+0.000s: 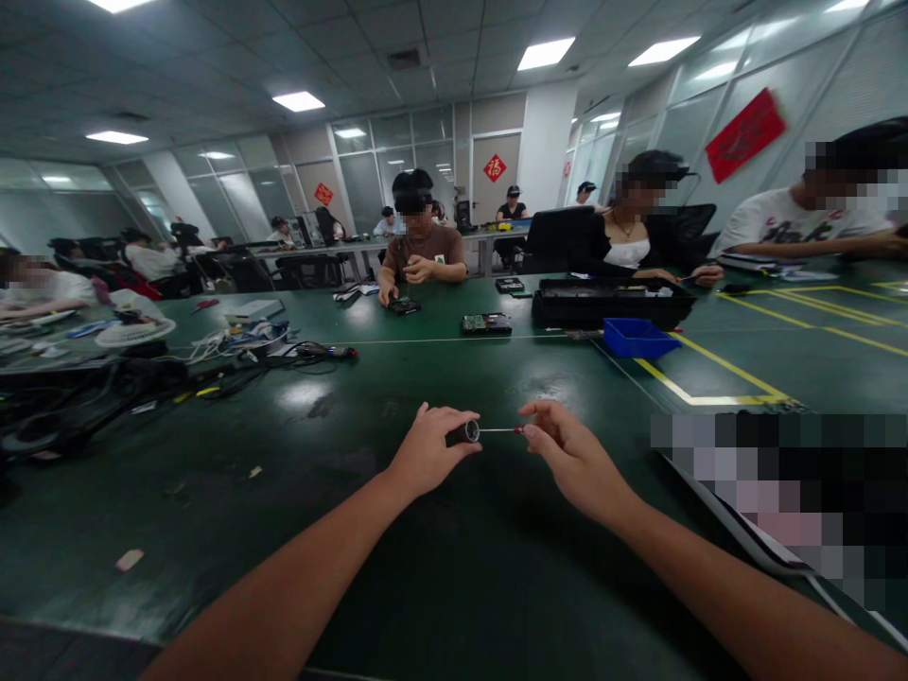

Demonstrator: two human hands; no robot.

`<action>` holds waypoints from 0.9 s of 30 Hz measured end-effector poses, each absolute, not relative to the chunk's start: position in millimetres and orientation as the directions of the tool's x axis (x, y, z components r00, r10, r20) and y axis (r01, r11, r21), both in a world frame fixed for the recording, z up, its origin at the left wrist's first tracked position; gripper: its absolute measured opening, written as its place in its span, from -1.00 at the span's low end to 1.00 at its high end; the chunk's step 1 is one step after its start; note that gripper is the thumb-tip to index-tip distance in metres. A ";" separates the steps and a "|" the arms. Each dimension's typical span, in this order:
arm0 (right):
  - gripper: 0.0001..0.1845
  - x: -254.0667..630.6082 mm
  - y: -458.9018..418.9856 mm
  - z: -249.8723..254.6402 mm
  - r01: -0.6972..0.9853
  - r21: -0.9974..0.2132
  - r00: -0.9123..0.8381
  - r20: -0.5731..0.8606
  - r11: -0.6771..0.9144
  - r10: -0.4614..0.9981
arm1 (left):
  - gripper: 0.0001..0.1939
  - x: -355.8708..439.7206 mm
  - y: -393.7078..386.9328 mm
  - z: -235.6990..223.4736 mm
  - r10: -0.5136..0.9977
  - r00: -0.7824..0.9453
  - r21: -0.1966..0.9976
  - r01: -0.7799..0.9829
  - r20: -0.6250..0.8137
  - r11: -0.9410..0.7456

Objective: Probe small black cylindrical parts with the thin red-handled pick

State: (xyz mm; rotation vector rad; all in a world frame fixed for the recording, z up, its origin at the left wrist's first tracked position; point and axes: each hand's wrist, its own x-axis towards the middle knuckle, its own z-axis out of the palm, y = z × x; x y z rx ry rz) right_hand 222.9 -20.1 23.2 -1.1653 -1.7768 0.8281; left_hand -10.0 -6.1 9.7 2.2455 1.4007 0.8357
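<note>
My left hand is closed around a small dark cylindrical part, whose round, silvery-rimmed end faces right. From the other side, my right hand pinches a thin screwdriver by its red end. The metal shaft lies level between the hands, and its tip meets the round end of the part; whether it goes inside I cannot tell. Both hands are held over the green table. The rest of the screwdriver's handle is hidden by my right fingers.
Tangled cables and a white fan-like part lie at the left. A hard drive, a long black bin and a blue tray stand farther back. Several people work around the table, one straight across.
</note>
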 end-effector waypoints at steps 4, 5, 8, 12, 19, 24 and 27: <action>-0.66 221.7 -20.2 23.0 0.383 -0.867 -0.249 0.235 0.319 0.939 | -0.59 -10.9 -5.4 7.7 0.895 0.339 0.575 0.686 0.290 -0.446; -0.65 221.5 -20.1 22.4 0.378 -0.872 -0.240 0.233 0.312 0.942 | -0.59 -10.9 -5.3 7.4 0.895 0.341 0.575 0.685 0.289 -0.447; -0.72 221.9 -19.1 19.6 0.338 -0.889 -0.198 0.253 0.309 0.947 | -0.59 -10.9 -5.3 7.2 0.895 0.344 0.580 0.681 0.285 -0.447; -0.76 223.1 -18.2 19.3 0.297 -0.903 -0.181 0.266 0.311 0.947 | -0.59 -10.4 -5.7 7.9 0.896 0.337 0.579 0.684 0.290 -0.445; -0.61 221.3 -18.5 23.0 0.381 -0.885 -0.214 0.197 0.267 0.957 | -0.61 -8.1 -5.7 9.1 0.900 0.333 0.582 0.687 0.280 -0.435; -0.73 223.0 -17.6 17.6 0.289 -0.915 -0.161 0.245 0.283 0.956 | -0.61 -7.2 -7.8 13.4 0.898 0.338 0.599 0.669 0.282 -0.440; -0.77 223.8 -18.4 18.9 0.278 -0.916 -0.182 0.246 0.289 0.952 | -0.61 -7.5 -7.7 13.4 0.895 0.338 0.612 0.653 0.291 -0.445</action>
